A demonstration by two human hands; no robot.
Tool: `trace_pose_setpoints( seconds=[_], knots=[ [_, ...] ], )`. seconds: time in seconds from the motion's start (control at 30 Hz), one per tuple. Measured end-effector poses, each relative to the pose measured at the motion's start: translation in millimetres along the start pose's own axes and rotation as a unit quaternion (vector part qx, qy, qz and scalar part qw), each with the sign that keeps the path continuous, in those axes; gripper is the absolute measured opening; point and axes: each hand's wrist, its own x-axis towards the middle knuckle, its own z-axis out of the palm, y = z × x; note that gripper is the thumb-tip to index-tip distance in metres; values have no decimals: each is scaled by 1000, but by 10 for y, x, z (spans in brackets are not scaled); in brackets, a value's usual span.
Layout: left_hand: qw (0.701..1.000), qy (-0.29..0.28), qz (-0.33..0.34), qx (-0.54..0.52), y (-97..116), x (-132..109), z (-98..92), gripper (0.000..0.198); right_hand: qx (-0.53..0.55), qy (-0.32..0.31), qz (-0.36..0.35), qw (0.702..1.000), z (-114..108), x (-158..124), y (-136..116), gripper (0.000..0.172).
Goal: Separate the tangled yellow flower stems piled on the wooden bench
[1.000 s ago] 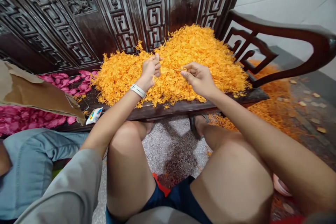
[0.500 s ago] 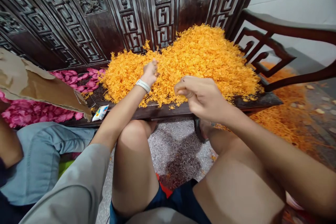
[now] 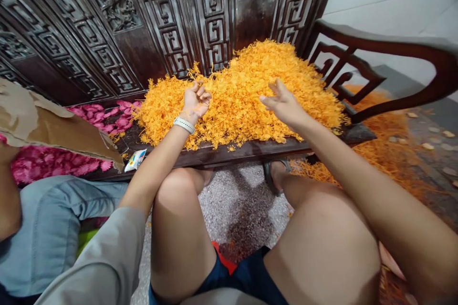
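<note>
A large heap of orange, curly-edged artificial flower pieces [image 3: 246,100] covers the dark wooden bench seat [image 3: 200,155]. Over the left part of the heap is my left hand [image 3: 196,99], palm up with fingers curled in. Orange strands show just above its fingertips, but whether they are in its grip I cannot make out. A pale watch band [image 3: 184,125] circles that wrist. My right hand [image 3: 283,104] reaches to the heap's right side, its fingers stretched forward and apart, with nothing visible in them.
Left of the heap lie pink flower pieces [image 3: 59,164], partly behind a cardboard box [image 3: 67,136]. A small white packet [image 3: 135,160] rests near the bench edge. Another person's jeans-clad leg [image 3: 53,228] is at left. The carved armrest [image 3: 386,43] stands at right, orange pieces on the floor beyond.
My right hand has moved forward from in front of the bench to the heap, and its pinched fingers have spread. My left hand has turned palm up, slightly left. The view has shifted a little.
</note>
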Motion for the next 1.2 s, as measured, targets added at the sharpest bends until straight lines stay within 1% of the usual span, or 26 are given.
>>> trace_pose_setpoints(
  seconds=[0.07,0.13,0.23,0.33,0.4,0.47,0.53,0.63,0.7,0.77,0.83,1.0,1.13,1.2],
  knots=[
    [999,-11,-22,-39,-3,-44,51,38,-11,-8,4,1000,39,14,113,88],
    [996,-24,-44,-71,-17,-105,117,38,-30,-14,2,999,74,11,157,87],
    [991,-46,-79,-101,-52,-193,220,41,-62,-26,17,998,117,0,150,87],
    [988,-59,-100,-103,-101,-245,298,42,-55,-39,25,997,187,-29,124,88],
    [988,-70,-105,-88,-143,-270,332,41,-18,-57,15,998,261,-60,105,81],
    [987,-90,-114,-62,-194,-301,356,39,42,-77,-2,996,345,-90,78,70],
    [985,-113,-128,-22,-251,-341,374,38,101,-83,-23,991,422,-107,48,60],
    [976,-146,-152,51,-339,-399,391,38,153,-46,-49,986,492,-96,21,48],
    [965,-175,-173,91,-382,-424,398,39,167,-13,-61,984,503,-73,24,42],
    [954,-199,-188,120,-398,-438,404,39,171,6,-66,983,492,-55,36,38],
    [951,-206,-184,140,-384,-446,410,39,165,16,-66,984,468,-52,43,40],
    [957,-201,-147,149,-271,-457,410,37,151,20,-59,986,377,-91,14,53],
    [955,-187,-135,187,-220,-465,392,34,170,4,-56,984,304,-95,-7,50],
    [948,-201,-126,213,-236,-468,380,32,182,1,-54,982,285,-84,-2,49]
  ],
)
